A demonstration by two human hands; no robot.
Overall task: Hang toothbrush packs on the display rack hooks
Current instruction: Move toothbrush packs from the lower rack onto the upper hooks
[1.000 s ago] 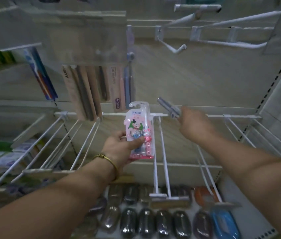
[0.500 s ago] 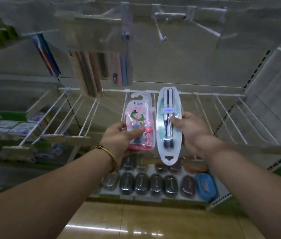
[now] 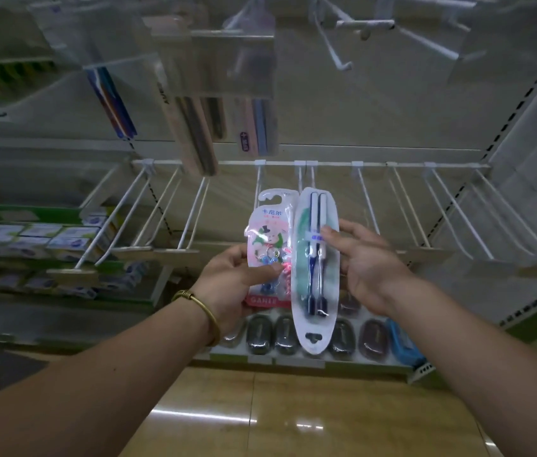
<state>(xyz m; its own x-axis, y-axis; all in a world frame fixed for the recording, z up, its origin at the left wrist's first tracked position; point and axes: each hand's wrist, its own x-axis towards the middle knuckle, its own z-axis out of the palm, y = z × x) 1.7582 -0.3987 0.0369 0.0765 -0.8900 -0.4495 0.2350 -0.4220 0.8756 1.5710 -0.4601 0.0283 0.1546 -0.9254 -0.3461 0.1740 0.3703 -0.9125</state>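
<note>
We are finding both packs unhung, held side by side below the bare hooks (image 3: 368, 206). Left hand (image 3: 230, 285) is pinching the pink pack (image 3: 268, 232). Right hand (image 3: 372, 268) is pinching the oval pack (image 3: 316, 291), its hang hole pointing down. Turning and hanging are remaining.

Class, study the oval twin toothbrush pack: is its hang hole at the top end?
No, the oval twin toothbrush pack has its hang hole at the bottom end.

Pale beige back panel (image 3: 392, 110) beyond the left hand (image 3: 230, 285) and right hand (image 3: 369, 267), glossy tan floor (image 3: 293, 410) below them streaked with reflected light, green-edged shelf (image 3: 13, 211) of small boxes (image 3: 32, 235) far left of the left hand, dark oval cases (image 3: 260, 334) just beneath both, slotted upright (image 3: 504, 123) far right.
</note>
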